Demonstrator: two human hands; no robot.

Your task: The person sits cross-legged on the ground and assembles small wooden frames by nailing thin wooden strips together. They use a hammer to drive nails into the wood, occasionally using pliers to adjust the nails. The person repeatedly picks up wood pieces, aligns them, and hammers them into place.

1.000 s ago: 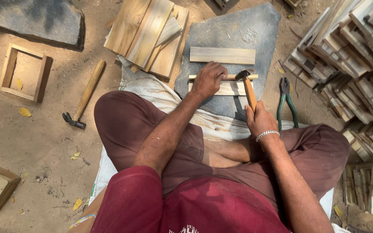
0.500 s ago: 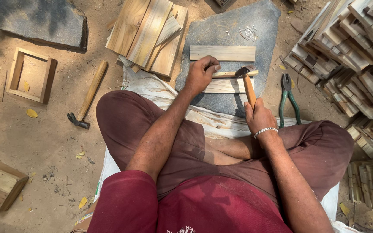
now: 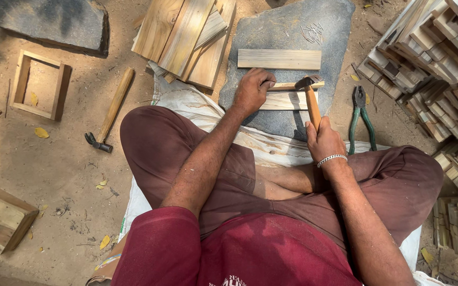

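The left hand [image 3: 253, 89] presses down on a thin wooden strip [image 3: 292, 86], its fingers curled shut over the strip's near end and pinning it against a wider slat [image 3: 284, 100] lying just under it on a flat grey stone slab [image 3: 287, 37]. The right hand [image 3: 324, 140] is wrapped closed around the wooden handle of a hammer [image 3: 310, 95] — the metal head sits at the far end of the strip, just beyond the left fingertips, touching or almost touching the wood; which of the two cannot be told.

Past the fingers, farther up the slab, lies another plain board [image 3: 279, 59], and beyond that a small scatter of nails [image 3: 313, 33]. Just outside the right hand, green-handled pliers [image 3: 360, 114] rest on the dirt. Well off from the left hand lie a second hammer [image 3: 109, 114] and an open square wooden frame [image 3: 41, 85], with a sheaf of planks [image 3: 186, 37] between them and the slab.
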